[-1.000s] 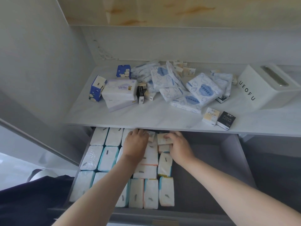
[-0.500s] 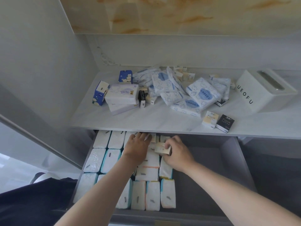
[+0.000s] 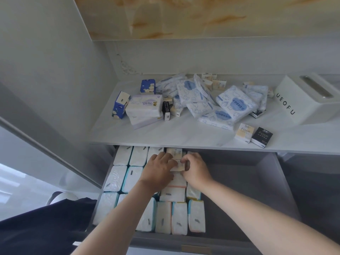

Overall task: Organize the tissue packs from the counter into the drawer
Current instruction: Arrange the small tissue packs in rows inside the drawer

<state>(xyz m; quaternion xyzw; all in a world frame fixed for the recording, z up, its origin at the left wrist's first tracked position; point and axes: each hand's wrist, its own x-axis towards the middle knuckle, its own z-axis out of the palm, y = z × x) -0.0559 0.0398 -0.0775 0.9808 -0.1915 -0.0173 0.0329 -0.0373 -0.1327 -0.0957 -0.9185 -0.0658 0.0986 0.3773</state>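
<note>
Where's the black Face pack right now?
Head view: the black pack sits on the counter near its front edge, right side, just right of the cream pack and in front of the tissue box.

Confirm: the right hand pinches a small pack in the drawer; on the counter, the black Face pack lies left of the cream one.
Wrong: the head view shows the black Face pack right of the cream Face pack on the counter. The right hand pinches the small pack in the drawer.

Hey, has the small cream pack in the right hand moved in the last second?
Yes. The small cream pack, pinched by the right hand, has come slightly away from the counter's front edge, toward the drawer's front.
</note>
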